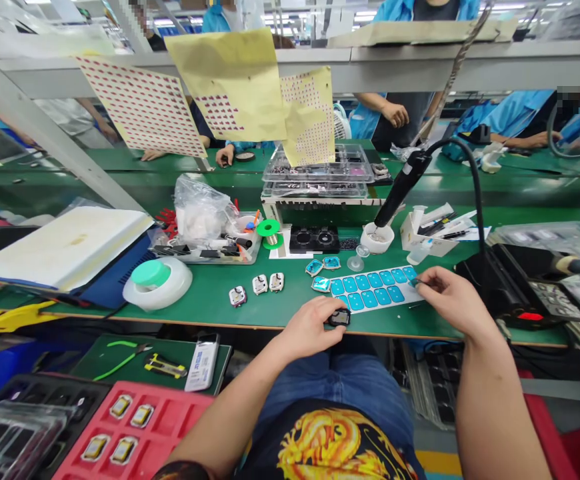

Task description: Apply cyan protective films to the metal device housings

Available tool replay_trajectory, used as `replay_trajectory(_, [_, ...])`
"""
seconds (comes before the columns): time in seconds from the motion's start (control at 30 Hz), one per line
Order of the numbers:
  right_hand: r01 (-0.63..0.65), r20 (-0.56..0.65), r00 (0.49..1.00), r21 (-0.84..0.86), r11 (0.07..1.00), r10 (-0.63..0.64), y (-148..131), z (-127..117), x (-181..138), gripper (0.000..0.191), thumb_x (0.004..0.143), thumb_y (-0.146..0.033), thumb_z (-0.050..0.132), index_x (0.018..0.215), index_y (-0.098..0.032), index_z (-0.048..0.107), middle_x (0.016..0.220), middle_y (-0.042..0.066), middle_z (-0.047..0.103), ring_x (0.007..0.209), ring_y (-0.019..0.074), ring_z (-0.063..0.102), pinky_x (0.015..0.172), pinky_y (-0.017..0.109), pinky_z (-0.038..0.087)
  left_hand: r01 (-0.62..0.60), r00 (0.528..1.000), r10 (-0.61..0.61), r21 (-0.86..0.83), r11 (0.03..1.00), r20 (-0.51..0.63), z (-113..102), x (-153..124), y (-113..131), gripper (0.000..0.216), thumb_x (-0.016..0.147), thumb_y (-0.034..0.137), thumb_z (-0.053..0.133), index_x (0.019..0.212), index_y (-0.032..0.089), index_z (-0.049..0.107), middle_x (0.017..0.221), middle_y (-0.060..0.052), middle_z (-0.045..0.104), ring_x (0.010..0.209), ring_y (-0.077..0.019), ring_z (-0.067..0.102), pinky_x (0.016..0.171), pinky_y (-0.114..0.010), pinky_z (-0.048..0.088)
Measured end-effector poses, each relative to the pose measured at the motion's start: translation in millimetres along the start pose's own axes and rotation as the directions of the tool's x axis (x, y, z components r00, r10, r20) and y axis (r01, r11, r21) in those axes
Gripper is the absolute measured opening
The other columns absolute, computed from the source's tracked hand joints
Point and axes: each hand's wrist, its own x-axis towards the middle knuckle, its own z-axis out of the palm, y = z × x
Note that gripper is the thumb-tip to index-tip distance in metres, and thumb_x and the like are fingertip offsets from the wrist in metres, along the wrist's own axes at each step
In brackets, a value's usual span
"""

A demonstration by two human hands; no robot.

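My left hand [315,325] grips a small black watch case [341,317] between thumb and fingers at the table's front edge. My right hand [447,298] pinches a blue sticker [413,283] at the right end of a white sheet bearing rows of blue rounded stickers [380,296]; whether the sticker is free of the sheet, I cannot tell. Several watch cases with blue film [321,285] lie just left of the sheet. Farther left, silver watch cases [260,285] and a darker-rimmed one [237,296] rest on the green table.
A soldering iron [397,190] stands tip-down in a white cup [377,238], its cable looping right. Behind are a solder spool [269,231] and a small bottle [420,251]. A roll of tape [157,293] sits left. Below left is a red tray [170,410]. People work opposite.
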Motion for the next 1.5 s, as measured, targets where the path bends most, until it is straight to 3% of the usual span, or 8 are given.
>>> replay_trajectory(0.1, [0.006, -0.050, 0.999, 0.311, 0.950, 0.010, -21.9, 15.1, -7.8, 0.019, 0.084, -0.036, 0.079, 0.091, -0.025, 0.065, 0.082, 0.000, 0.070, 0.075, 0.0180, 0.069, 0.069, 0.030, 0.053, 0.025, 0.999, -0.028, -0.079, 0.997, -0.038, -1.3, -0.7, -0.8, 0.042, 0.089, 0.017, 0.075, 0.130, 0.025, 0.074, 0.124, -0.005, 0.080, 0.112, -0.0243, 0.073, 0.105, -0.040, 0.057])
replay_trajectory(0.27, [-0.041, 0.083, 0.996, 0.579, 0.814, -0.009, -63.4, 67.0, -17.6, 0.021, 0.083, -0.034, 0.082, 0.096, -0.023, 0.071, 0.080, 0.000, 0.071, 0.069, 0.0181, 0.075, 0.062, 0.029, 0.059, 0.178, 0.967, -0.235, -0.398, 0.900, -0.098, -3.8, -1.6, -10.5, 0.043, 0.086, 0.019, 0.080, 0.129, 0.022, 0.076, 0.108, -0.004, 0.077, 0.073, -0.0116, 0.064, 0.069, -0.026, 0.053])
replay_trajectory(0.4, [-0.023, 0.129, 0.988, 0.682, 0.731, -0.089, -84.6, 105.7, -18.5, 0.026, 0.081, -0.029, 0.085, 0.104, -0.022, 0.076, 0.087, 0.000, 0.075, 0.068, 0.0137, 0.073, 0.063, 0.027, 0.059, 0.204, 0.934, -0.346, -0.660, 0.723, -0.090, -5.5, -0.2, -18.8, 0.047, 0.083, 0.025, 0.090, 0.127, 0.018, 0.075, 0.108, -0.007, 0.078, 0.088, -0.0153, 0.072, 0.076, -0.025, 0.057])
replay_trajectory(0.53, [-0.049, 0.083, 0.996, 0.783, 0.620, -0.025, -86.9, 131.8, -15.5, 0.032, 0.077, -0.029, 0.089, 0.104, -0.021, 0.075, 0.085, -0.002, 0.072, 0.068, 0.0123, 0.072, 0.063, 0.025, 0.059, 0.208, 0.911, -0.404, -0.748, 0.630, -0.087, -7.4, 2.9, -20.4, 0.050, 0.077, 0.023, 0.097, 0.123, 0.019, 0.077, 0.112, -0.008, 0.080, 0.100, -0.0178, 0.077, 0.086, -0.027, 0.062])
replay_trajectory(0.6, [-0.059, 0.065, 0.998, 0.802, 0.595, 0.011, -84.1, 140.0, -15.3, 0.031, 0.077, -0.032, 0.090, 0.102, -0.021, 0.074, 0.081, -0.003, 0.071, 0.067, 0.0123, 0.072, 0.061, 0.024, 0.058, 0.225, 0.905, -0.420, -0.759, 0.611, -0.070, -8.8, 4.1, -19.3, 0.051, 0.076, 0.022, 0.098, 0.123, 0.019, 0.078, 0.110, -0.008, 0.081, 0.094, -0.0169, 0.078, 0.081, -0.026, 0.063])
replay_trajectory(0.8, [-0.005, 0.005, 1.000, 0.801, 0.599, 0.003, -84.0, 147.5, -20.3, 0.035, 0.078, -0.031, 0.089, 0.108, -0.022, 0.073, 0.080, -0.003, 0.075, 0.068, 0.0130, 0.073, 0.065, 0.026, 0.061, 0.303, 0.883, -0.469, -0.763, 0.572, -0.001, -13.5, 7.5, -13.8, 0.053, 0.077, 0.022, 0.098, 0.125, 0.018, 0.076, 0.096, -0.005, 0.081, 0.068, -0.0125, 0.074, 0.055, -0.020, 0.058])
replay_trajectory(1.13, [-0.015, -0.002, 1.000, 0.798, 0.602, 0.028, -94.1, 147.4, -26.7, 0.025, 0.079, -0.033, 0.088, 0.096, -0.021, 0.075, 0.074, -0.002, 0.074, 0.057, 0.0102, 0.065, 0.057, 0.025, 0.058, 0.256, 0.904, -0.428, -0.834, 0.489, 0.026, -15.8, 10.0, -13.7, 0.053, 0.077, 0.017, 0.098, 0.126, 0.019, 0.076, 0.099, -0.006, 0.082, 0.084, -0.0196, 0.084, 0.076, -0.030, 0.070])
replay_trajectory(1.5, [-0.008, 0.000, 1.000, 0.833, 0.553, 0.015, -100.4, 160.1, -33.6, 0.023, 0.080, -0.032, 0.088, 0.091, -0.021, 0.071, 0.077, -0.002, 0.074, 0.059, 0.0102, 0.066, 0.057, 0.024, 0.059, 0.255, 0.914, -0.405, -0.817, 0.517, 0.029, -15.5, 5.6, -18.9, 0.053, 0.079, 0.021, 0.100, 0.126, 0.020, 0.076, 0.102, -0.006, 0.084, 0.088, -0.0224, 0.085, 0.080, -0.033, 0.070])
